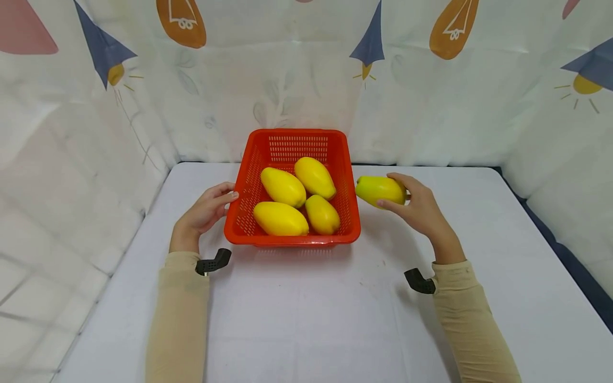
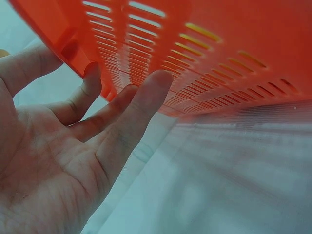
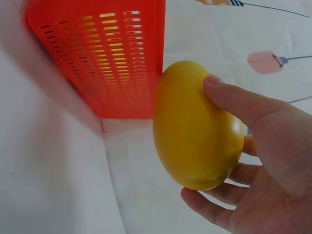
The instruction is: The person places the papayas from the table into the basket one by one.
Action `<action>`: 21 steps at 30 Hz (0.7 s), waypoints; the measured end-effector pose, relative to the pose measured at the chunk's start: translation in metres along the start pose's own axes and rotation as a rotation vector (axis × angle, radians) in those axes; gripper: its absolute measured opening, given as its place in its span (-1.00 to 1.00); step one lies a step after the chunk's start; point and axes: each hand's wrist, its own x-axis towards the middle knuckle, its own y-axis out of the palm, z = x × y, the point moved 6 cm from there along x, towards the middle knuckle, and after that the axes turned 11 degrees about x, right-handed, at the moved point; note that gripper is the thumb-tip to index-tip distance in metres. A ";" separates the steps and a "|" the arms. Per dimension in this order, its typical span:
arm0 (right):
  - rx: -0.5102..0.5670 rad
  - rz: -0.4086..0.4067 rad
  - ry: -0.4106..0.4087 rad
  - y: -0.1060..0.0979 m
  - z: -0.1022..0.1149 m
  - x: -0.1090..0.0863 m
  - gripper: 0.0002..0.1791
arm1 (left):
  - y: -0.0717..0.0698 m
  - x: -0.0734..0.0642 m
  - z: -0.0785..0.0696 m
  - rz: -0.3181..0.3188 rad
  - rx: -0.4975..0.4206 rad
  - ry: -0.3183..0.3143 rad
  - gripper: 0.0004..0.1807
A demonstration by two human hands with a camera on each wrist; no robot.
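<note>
A red plastic basket [image 1: 293, 240] with slotted walls stands on the table, several oblong yellow fruits [image 1: 283, 187] lying inside. Beside its left rim is my left hand [image 1: 207, 210], thumb at the rim. The left wrist view shows that hand's loosely extended fingers [image 2: 146, 97] against the slotted wall, palm apart from it. To the right of the basket, my right hand [image 1: 419, 205] grips another oblong fruit [image 1: 378, 190], yellow with a greenish tint, between thumb and fingers. Its far end comes close to the basket's right rim. In the right wrist view this fruit [image 3: 195, 131] overlaps the basket's edge.
A white cloth covers the table [image 1: 306, 319]. Behind it hangs a pale patterned curtain [image 1: 297, 80], which continues along both sides. Black camera mounts [image 1: 214, 261] sit on both wrists. Dark edging [image 1: 555, 244] shows along the table's right side.
</note>
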 end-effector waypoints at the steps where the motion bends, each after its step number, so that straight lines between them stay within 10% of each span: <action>1: -0.003 -0.002 0.000 0.000 0.001 0.000 -0.19 | 0.000 0.000 0.000 0.000 0.002 0.000 -0.70; 21: -0.006 -0.011 -0.023 0.004 0.014 0.006 -0.18 | -0.001 0.001 0.000 -0.006 0.006 -0.013 -0.73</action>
